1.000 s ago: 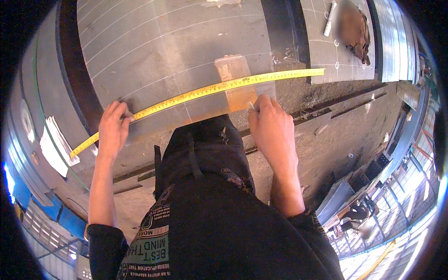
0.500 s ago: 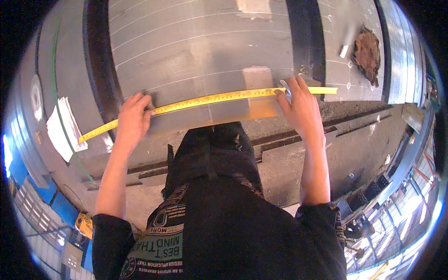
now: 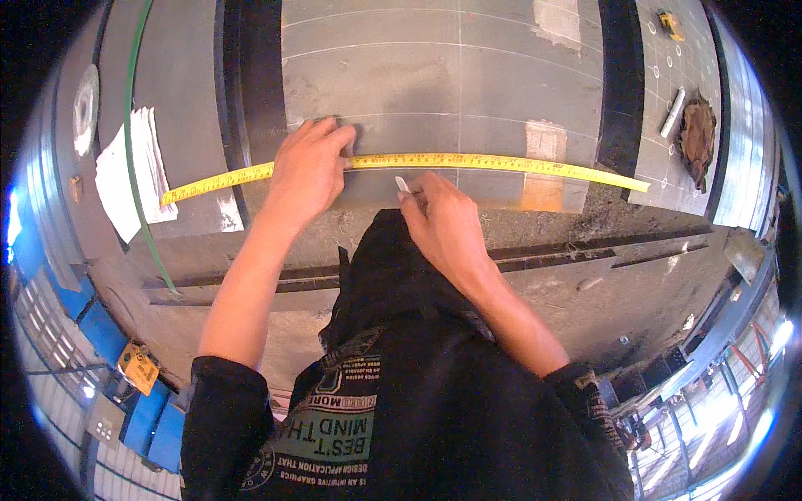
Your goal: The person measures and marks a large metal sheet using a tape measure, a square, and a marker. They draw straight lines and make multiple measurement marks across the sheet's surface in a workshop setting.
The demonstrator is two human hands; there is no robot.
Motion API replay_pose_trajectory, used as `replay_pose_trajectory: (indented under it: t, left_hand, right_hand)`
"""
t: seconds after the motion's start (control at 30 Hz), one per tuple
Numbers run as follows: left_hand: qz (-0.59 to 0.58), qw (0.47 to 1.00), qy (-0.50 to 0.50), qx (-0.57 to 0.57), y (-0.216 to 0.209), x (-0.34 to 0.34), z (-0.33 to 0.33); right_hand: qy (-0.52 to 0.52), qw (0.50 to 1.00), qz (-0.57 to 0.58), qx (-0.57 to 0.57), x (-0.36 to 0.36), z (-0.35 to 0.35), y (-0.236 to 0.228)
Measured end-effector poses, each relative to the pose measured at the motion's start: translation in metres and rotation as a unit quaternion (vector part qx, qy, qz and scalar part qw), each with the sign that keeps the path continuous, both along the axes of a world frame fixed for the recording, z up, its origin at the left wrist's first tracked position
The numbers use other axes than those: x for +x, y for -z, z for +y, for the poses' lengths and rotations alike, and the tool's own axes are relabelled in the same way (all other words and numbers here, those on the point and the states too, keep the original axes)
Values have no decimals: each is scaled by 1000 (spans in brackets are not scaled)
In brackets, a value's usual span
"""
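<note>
A yellow tape measure blade stretches from left to right across a grey metal plate with thin white lines drawn on it. My left hand rests over the blade left of the middle, fingers curled and pressed together on it. Close below the blade, near the plate's front edge, my right hand pinches a small white piece of chalk. Its tip points up toward the blade without touching it. Part of the blade is hidden under my left hand.
White paper sheets lie at the left, crossed by a green strap. At the right are a crumpled brown rag, a white stick and a small yellow object. Dark gaps separate the plates.
My right hand has left the blade's right part and come inward, below the blade. My left hand has slid right along it. The view has shifted, so the plate sits farther right.
</note>
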State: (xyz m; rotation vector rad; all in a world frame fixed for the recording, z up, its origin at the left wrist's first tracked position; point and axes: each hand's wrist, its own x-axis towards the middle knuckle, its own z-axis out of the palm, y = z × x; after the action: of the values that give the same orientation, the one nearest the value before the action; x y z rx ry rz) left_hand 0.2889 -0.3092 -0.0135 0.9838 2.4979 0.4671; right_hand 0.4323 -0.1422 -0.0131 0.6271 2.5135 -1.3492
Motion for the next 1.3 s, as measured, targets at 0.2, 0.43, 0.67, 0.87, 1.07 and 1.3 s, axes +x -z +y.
replay_pose_trajectory:
  t: [0.2, 0.43, 0.67, 0.87, 1.07, 1.3]
  left_hand:
    - [8, 1000, -2, 5, 5, 1, -4]
    - [2, 1000, -3, -10, 6, 0, -5]
    - [3, 1000, 2, -1, 7, -1, -6]
    - [-7, 1000, 6, -13, 4, -2, -4]
    - [-7, 1000, 3, -18, 4, -2, -3]
    - [-13, 1000, 2, -17, 4, -3, -3]
  right_hand:
    - [24, 999, -3, 21, -15, -27, 7]
    - [43, 998, -53, 10, -21, -38, 7]
    - [54, 997, -29, 52, -18, -42, 11]
    - [67, 996, -40, 42, -16, -44, 13]
    - [66, 996, -17, 56, -17, -45, 13]
    - [61, 997, -49, 16, -22, -45, 7]
